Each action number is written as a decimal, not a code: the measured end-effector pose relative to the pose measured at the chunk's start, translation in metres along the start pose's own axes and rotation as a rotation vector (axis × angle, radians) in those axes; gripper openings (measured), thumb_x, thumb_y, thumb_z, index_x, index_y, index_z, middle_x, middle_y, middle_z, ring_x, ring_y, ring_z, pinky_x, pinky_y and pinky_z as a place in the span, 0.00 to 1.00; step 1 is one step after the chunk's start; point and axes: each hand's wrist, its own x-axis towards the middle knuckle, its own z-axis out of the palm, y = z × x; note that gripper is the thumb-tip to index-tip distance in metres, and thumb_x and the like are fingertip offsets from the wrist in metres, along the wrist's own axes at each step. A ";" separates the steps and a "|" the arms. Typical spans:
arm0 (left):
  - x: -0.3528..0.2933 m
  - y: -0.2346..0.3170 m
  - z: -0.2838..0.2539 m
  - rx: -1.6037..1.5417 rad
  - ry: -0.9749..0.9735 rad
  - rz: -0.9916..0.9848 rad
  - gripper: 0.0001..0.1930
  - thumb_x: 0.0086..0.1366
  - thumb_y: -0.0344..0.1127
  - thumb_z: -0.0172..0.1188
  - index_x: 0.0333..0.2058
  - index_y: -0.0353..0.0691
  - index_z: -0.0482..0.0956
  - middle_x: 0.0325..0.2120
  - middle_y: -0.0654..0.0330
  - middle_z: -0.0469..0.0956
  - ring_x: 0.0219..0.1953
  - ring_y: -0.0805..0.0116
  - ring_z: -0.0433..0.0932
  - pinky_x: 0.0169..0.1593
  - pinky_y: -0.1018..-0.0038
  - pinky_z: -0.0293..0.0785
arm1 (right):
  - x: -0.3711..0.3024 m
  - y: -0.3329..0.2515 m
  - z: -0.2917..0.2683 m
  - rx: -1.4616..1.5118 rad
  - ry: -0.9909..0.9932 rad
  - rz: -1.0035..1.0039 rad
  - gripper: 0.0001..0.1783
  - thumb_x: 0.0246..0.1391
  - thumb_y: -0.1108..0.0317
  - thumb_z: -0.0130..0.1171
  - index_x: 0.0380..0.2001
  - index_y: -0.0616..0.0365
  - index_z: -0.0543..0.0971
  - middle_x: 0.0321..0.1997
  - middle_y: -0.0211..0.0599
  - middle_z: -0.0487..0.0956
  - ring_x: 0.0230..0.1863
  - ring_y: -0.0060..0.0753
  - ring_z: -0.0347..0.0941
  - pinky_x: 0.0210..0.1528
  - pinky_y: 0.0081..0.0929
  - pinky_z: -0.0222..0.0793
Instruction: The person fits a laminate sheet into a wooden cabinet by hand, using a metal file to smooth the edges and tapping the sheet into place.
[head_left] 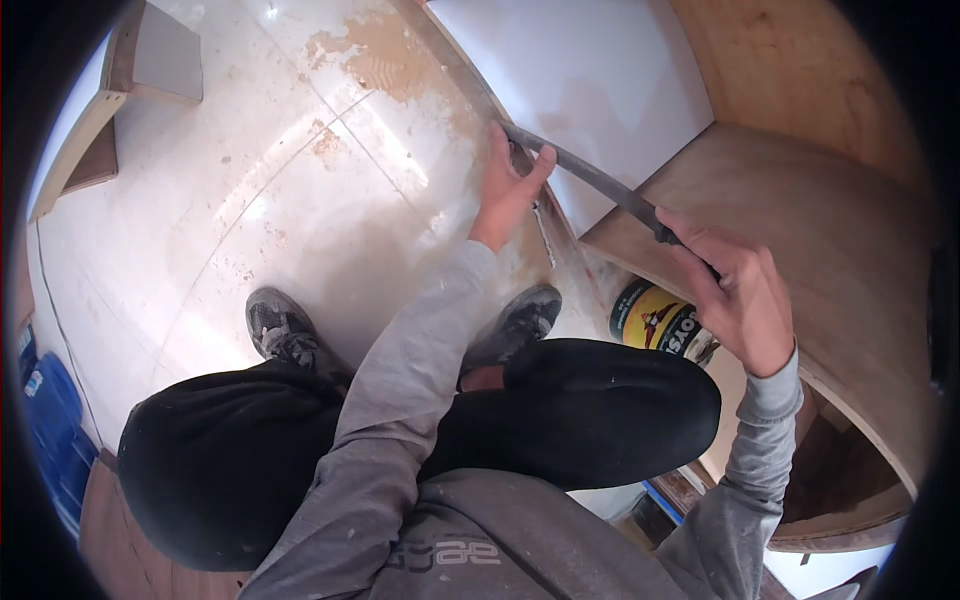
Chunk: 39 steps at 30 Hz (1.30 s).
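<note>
A long, narrow dark grey file (600,180) lies slantwise across the edge of a wooden panel. My right hand (740,290) is closed around its near right end, where a dark handle partly shows. At the far left end, my left hand (513,185) grips the tip, with the thumb on one side and the fingers by the panel edge (570,222). Some of the left fingertips are hidden. Under the file, the panel's pale inner face (590,80) meets a brown wooden board (780,200).
A bucket (650,315) with a yellow and dark label stands below my right hand. A curved wooden piece (850,450) is at the right. Stained floor tiles (250,170) spread left of my shoes. A white-faced wooden unit (165,55) stands far left, above blue plastic (50,410).
</note>
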 end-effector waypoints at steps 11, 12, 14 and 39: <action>0.013 -0.008 -0.020 0.059 -0.090 -0.093 0.67 0.74 0.63 0.70 0.82 0.23 0.29 0.74 0.38 0.67 0.77 0.51 0.66 0.75 0.63 0.67 | 0.012 0.002 0.010 0.005 -0.063 0.040 0.20 0.64 0.70 0.67 0.58 0.50 0.89 0.43 0.55 0.87 0.38 0.60 0.84 0.42 0.43 0.80; 0.013 -0.009 -0.017 0.058 -0.089 -0.090 0.67 0.74 0.63 0.70 0.82 0.23 0.29 0.74 0.38 0.67 0.77 0.51 0.66 0.75 0.63 0.67 | 0.008 0.000 0.006 0.024 -0.053 0.064 0.20 0.64 0.69 0.67 0.58 0.50 0.90 0.43 0.55 0.87 0.37 0.60 0.84 0.42 0.44 0.80; 0.003 -0.006 -0.003 0.083 0.006 0.012 0.64 0.74 0.58 0.72 0.81 0.19 0.36 0.73 0.36 0.66 0.77 0.48 0.66 0.78 0.62 0.63 | 0.005 -0.003 0.002 0.049 -0.053 0.091 0.19 0.64 0.69 0.68 0.58 0.50 0.90 0.42 0.54 0.88 0.37 0.60 0.84 0.43 0.45 0.80; -0.019 -0.010 0.013 0.158 0.020 -0.029 0.60 0.78 0.60 0.67 0.80 0.18 0.40 0.73 0.36 0.69 0.75 0.51 0.70 0.75 0.65 0.68 | -0.006 0.006 0.004 0.029 -0.066 0.147 0.19 0.64 0.71 0.68 0.57 0.50 0.90 0.46 0.49 0.89 0.39 0.58 0.85 0.47 0.40 0.81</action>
